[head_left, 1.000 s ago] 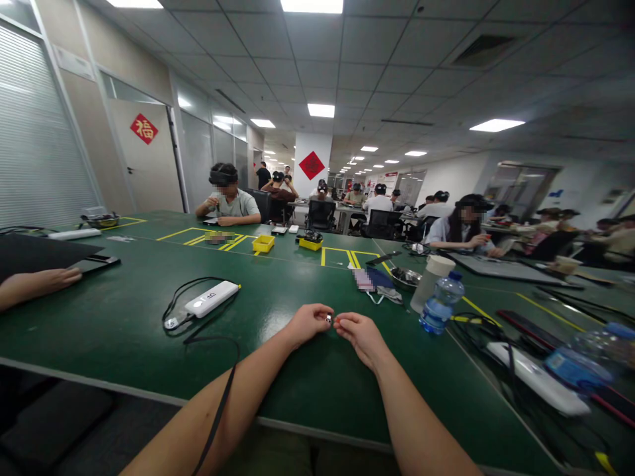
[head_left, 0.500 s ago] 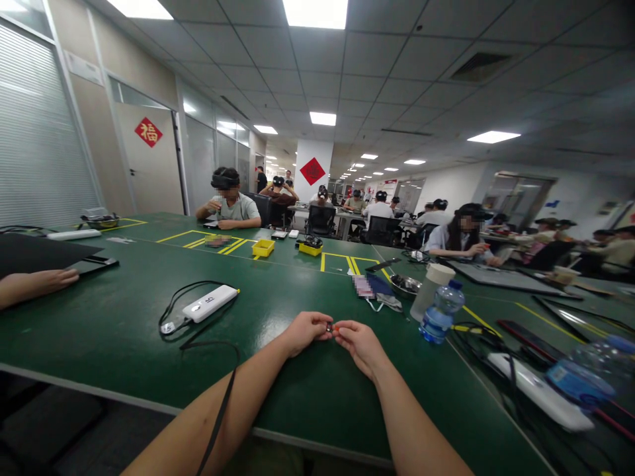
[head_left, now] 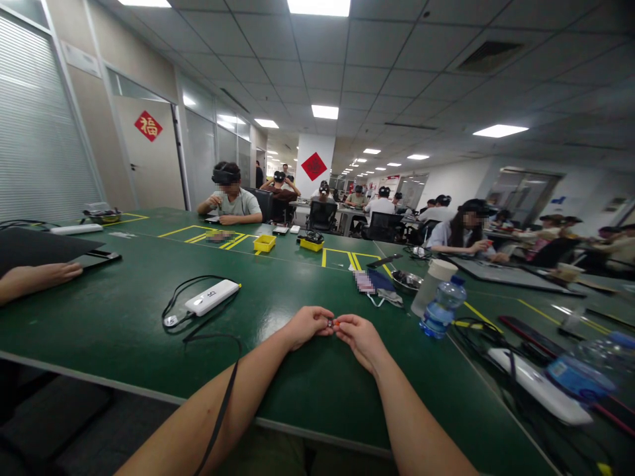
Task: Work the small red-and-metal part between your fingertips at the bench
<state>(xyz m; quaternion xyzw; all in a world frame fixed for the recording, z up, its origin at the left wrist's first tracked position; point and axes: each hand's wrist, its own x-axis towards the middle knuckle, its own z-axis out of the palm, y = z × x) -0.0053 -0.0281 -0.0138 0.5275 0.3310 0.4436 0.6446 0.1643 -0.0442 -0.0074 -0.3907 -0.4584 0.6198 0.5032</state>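
Note:
Just above the green table (head_left: 278, 277), my two hands meet fingertip to fingertip. My left hand (head_left: 310, 327) is closed in a pinch on a small dark and silvery piece (head_left: 330, 323), too small to name. In my right hand (head_left: 361, 338), thumb and forefinger pinch a tiny orange piece (head_left: 337, 322), close beside the dark one. Whether the two pieces touch, I cannot tell. Left of my hands lies a white power bank (head_left: 212, 297) with a black cable that runs toward my left forearm.
On the right stand a water bottle (head_left: 444, 307) and a frosted cup (head_left: 432, 287), near a metal bowl (head_left: 407, 280). Farther back are yellow trays (head_left: 264, 244). Another person's hand (head_left: 47, 279) rests at the left on a black board. Co-workers sit across the table.
The view has shifted slightly. My hands stay together at nearly the same spot, both still pinching their small pieces.

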